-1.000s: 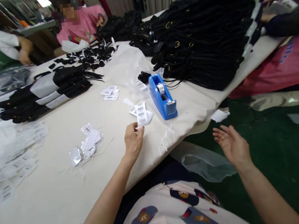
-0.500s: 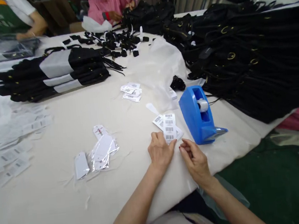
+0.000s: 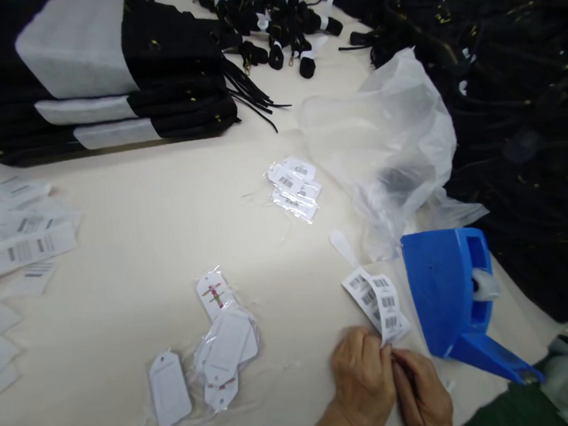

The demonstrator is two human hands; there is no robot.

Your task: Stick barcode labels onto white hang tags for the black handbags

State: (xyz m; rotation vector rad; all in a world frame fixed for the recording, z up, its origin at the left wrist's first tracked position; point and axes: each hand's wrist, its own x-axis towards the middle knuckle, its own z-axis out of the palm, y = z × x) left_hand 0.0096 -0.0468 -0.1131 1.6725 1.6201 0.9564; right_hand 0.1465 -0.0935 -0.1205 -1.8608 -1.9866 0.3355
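A strip of barcode labels (image 3: pixel 387 300) stands up from the table, its near end pinched in my left hand (image 3: pixel 363 379). My right hand (image 3: pixel 424 390) is closed at the same end, its fingertips pressed against those of the left. Exactly where they grip is hidden by the fingers. Behind the strip lies another piece of barcode labels (image 3: pixel 360 289). Just right of my hands stands a blue tape dispenser (image 3: pixel 437 292). On the left are a white hang tag (image 3: pixel 169 391) and a pile of hang tags in clear sleeves (image 3: pixel 229 345).
Barcoded tags (image 3: pixel 294 185) lie farther back, near a crumpled plastic bag (image 3: pixel 392 135). Stacked black bags with white wraps (image 3: pixel 180 69) fill the back left, rolled black straps (image 3: pixel 276 53) beside them. A heap of black bags (image 3: pixel 522 130) covers the right. Printed labels (image 3: pixel 26 248) spread at left.
My view has tilted down and come closer, so the people at the back are out of sight. My right hand, apart before, has met the left at the strip, which now stands up.
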